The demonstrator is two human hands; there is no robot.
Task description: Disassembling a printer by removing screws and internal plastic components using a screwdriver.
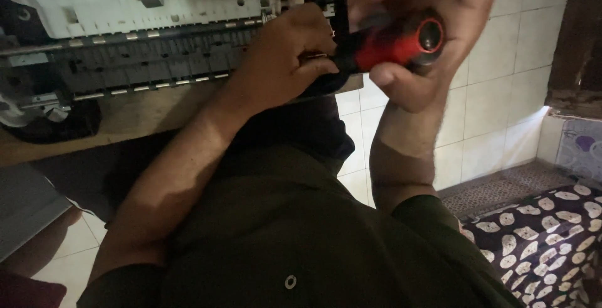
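Seen from above, looking down past the person's dark olive shirt (282,233), two bare hands work at the edge of a partly dismantled printer (157,26) that lies on a wooden bench (125,117). The right hand (426,26), at the top right, wraps around the red and black handle of a screwdriver (395,45); its fingers curl over the top of the handle and the thumb presses along the underside, so the grip is closed tight around it. The round black butt of the handle faces the camera, and the shaft end points left toward the printer, where it is hidden behind the other hand. The left hand (282,57) sits just beside the right, its fingers bent and pressed together where the handle narrows, against the black right end of the printer; the exact fingertip contact is hidden in shadow. The printer shows a white plastic upper shell and, below it, a dark grey band of ribbed paper guides (144,63) crossed by metal rods. Behind the hands is a wall of pale square tiles (501,82). At the lower right lies a dark cushion (545,233) patterned with cream ovals, and pale floor tiles show at the lower left.
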